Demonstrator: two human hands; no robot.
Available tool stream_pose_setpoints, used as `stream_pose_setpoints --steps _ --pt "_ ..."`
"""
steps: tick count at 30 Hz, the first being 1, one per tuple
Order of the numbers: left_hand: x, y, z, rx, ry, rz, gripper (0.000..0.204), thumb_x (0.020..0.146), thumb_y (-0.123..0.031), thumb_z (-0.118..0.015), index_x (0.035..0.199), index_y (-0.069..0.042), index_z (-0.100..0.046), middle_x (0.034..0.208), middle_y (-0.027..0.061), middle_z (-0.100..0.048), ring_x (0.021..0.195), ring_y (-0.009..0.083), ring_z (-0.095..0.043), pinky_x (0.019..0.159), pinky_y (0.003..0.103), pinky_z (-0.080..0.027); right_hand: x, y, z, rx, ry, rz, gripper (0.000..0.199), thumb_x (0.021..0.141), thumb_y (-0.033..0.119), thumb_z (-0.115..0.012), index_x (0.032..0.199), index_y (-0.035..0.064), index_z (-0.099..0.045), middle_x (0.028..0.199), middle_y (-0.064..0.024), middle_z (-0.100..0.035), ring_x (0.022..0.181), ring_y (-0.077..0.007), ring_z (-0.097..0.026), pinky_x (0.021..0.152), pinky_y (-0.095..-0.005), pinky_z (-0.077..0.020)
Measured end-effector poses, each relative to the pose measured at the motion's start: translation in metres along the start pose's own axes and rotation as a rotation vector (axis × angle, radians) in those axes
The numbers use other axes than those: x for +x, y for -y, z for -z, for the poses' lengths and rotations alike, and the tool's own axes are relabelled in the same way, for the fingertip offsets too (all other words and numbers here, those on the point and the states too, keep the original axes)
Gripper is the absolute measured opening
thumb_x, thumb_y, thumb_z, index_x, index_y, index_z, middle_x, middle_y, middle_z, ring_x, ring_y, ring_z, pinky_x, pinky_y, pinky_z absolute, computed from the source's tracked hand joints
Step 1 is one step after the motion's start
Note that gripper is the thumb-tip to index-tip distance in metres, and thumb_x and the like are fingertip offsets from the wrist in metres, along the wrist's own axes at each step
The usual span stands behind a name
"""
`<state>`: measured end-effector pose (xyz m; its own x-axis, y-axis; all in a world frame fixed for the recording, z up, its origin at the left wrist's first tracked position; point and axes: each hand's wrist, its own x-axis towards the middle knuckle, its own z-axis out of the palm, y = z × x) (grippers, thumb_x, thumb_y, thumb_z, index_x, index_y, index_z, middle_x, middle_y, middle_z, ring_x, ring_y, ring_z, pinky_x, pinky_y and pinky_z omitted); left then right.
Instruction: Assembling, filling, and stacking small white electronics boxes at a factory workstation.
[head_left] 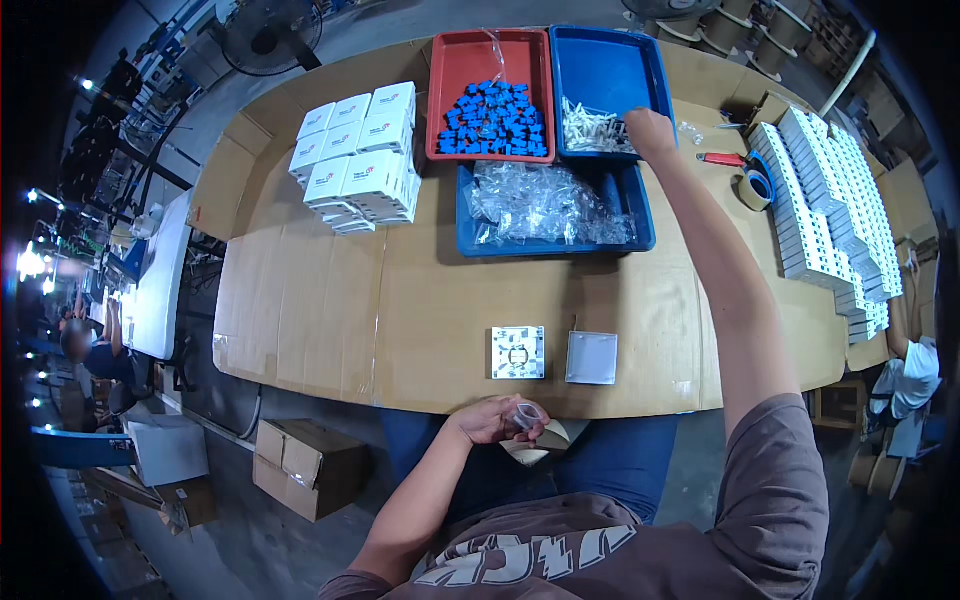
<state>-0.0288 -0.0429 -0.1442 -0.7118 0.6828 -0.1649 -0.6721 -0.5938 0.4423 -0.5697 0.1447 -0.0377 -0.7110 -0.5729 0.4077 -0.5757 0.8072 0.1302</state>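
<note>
White parts hide right hand's fingertips; left hand's item unclear.

Bare cardboard tabletop open mid-table, trays and white boxes apparently crowding the far edge

Two blue trays – one red tray, two hands.

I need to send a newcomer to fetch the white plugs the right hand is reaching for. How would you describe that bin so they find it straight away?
On the cardboard-covered table, look at the far edge, where three trays sit together. The one wanted is the blue tray at the far right, beside the red tray, with the right hand at it. It alone holds small white pieces, not blue parts or clear bags.
</note>
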Motion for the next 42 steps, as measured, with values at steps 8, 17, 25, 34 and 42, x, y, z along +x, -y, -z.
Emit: stream_pose_setpoints --steps 8,17,25,34,42 --pt "0.003 0.003 0.006 0.006 -0.043 0.016 0.067 0.105 -0.055 -0.048 0.128 0.006 -0.061 0.102 0.0114 -0.066 0.074 0.0172 -0.054 0.089 0.035 -0.052 0.001 0.003 0.001 0.08 -0.029 -0.133 0.008 0.087 0.009 -0.064 0.091 0.0068 -0.072 0.09 -0.0192 -0.073 0.09 -0.0404 -0.072 0.076 -0.0485 -0.0591" --pt "-0.001 0.009 0.007 -0.06 -0.03 0.009 0.068 0.103 -0.056 -0.051 0.13 0.006 -0.061 0.103 0.013 -0.066 0.08 0.0198 -0.057 0.089 0.039 -0.051 -0.054 0.061 0.108 1.764 -0.271 -0.69 0.023 0.093 0.013 -0.076 0.114 0.003 -0.074 0.095 0.0005 -0.072 0.073 -0.0067 -0.058 0.064 -0.0245 -0.0489" --pt "0.007 0.012 0.009 -0.164 -0.066 -0.023 0.065 0.109 -0.055 -0.036 0.126 0.004 -0.059 0.098 0.0099 -0.066 0.079 0.0202 -0.062 0.096 0.043 -0.053 -0.175 0.14 0.19 2.223 -0.086 -0.574 0.023 0.097 0.008 -0.071 0.118 0.0002 -0.071 0.097 -0.0015 -0.068 0.073 -0.0066 -0.055 0.061 -0.0242 -0.0423" --pt "0.013 -0.004 -0.031 -0.03 -0.306 -0.104 0.066 0.108 -0.057 -0.038 0.126 0.002 -0.061 0.098 0.006 -0.067 0.091 0.0201 -0.067 0.093 0.038 -0.055 -0.319 0.215 0.166 1.74 0.374 -0.533 0.015 0.097 0.011 -0.072 0.106 -0.0006 -0.073 0.08 0.0021 -0.063 0.064 -0.0043 -0.051 0.056 -0.0214 -0.042" --pt "0.01 0.003 -0.036 -0.061 -0.235 -0.168 0.052 0.109 -0.052 -0.041 0.132 -0.008 -0.056 0.108 0.0063 -0.066 0.099 0.0183 -0.065 0.091 0.037 -0.056 -0.345 0.249 0.162 1.487 0.331 -0.307 0.014 0.098 0.009 -0.069 0.105 -0.0022 -0.071 0.08 0.0 -0.065 0.07 -0.0064 -0.056 0.065 -0.0234 -0.0464"
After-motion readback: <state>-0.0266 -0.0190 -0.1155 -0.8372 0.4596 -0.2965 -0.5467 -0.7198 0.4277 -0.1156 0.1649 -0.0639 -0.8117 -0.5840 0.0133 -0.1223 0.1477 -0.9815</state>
